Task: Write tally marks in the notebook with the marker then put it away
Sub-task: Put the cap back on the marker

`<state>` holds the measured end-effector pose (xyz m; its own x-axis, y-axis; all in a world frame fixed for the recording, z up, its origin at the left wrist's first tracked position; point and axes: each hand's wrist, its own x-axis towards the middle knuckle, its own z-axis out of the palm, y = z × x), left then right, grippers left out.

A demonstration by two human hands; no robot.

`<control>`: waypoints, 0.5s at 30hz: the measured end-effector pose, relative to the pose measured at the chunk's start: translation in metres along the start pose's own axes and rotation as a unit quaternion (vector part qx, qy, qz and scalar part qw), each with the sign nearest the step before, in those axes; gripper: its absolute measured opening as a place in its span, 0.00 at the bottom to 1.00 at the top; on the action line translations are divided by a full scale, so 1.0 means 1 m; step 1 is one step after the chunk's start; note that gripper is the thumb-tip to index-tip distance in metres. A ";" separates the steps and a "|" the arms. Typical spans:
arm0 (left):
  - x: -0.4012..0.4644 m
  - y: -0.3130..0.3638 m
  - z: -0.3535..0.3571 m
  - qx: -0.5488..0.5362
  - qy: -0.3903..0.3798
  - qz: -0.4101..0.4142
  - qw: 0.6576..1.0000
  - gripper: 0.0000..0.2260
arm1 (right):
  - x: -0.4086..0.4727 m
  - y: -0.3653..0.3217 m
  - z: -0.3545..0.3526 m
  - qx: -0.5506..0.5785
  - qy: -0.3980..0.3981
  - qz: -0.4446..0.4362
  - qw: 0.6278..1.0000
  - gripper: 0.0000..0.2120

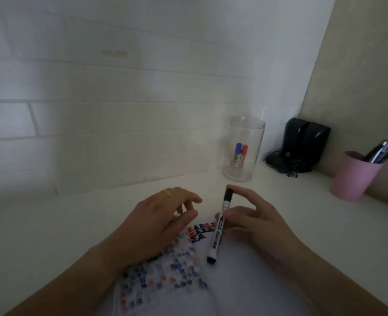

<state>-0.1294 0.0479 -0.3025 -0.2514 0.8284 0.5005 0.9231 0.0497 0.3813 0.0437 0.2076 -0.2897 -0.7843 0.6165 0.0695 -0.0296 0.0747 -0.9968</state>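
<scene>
An open notebook (234,281) lies on the desk in front of me, its left page covered in rows of red, blue and black tally marks. My right hand (254,220) holds a black-capped white marker (219,229) above the page, forefinger on the cap end, the other end pointing down toward me. My left hand (158,222), with a gold ring, rests on the left page with its fingers loosely apart and nothing in them, close beside the marker.
A clear plastic jar (243,149) holding a blue and a red marker stands at the back by the wall. A black device with a cable (302,149) sits in the corner. A pink cup of pens (354,176) stands at the right.
</scene>
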 end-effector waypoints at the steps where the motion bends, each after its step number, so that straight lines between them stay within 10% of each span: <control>1: 0.000 -0.002 0.000 0.009 -0.005 0.002 1.000 0.10 | 0.004 -0.005 -0.002 0.000 0.041 -0.011 0.999 0.22; 9: 0.000 -0.014 -0.002 0.035 -0.011 0.004 0.999 0.10 | 0.072 -0.083 -0.027 -0.095 0.311 -0.297 0.898 0.20; 15: 0.002 -0.015 -0.001 0.039 -0.003 0.007 0.999 0.12 | 0.130 -0.115 -0.048 -0.264 0.359 -0.385 0.809 0.13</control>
<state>-0.1439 0.0477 -0.3064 -0.2373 0.8323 0.5009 0.9463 0.0815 0.3130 -0.0251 0.3163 -0.1643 -0.0924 0.5102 0.8551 0.0788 0.8598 -0.5045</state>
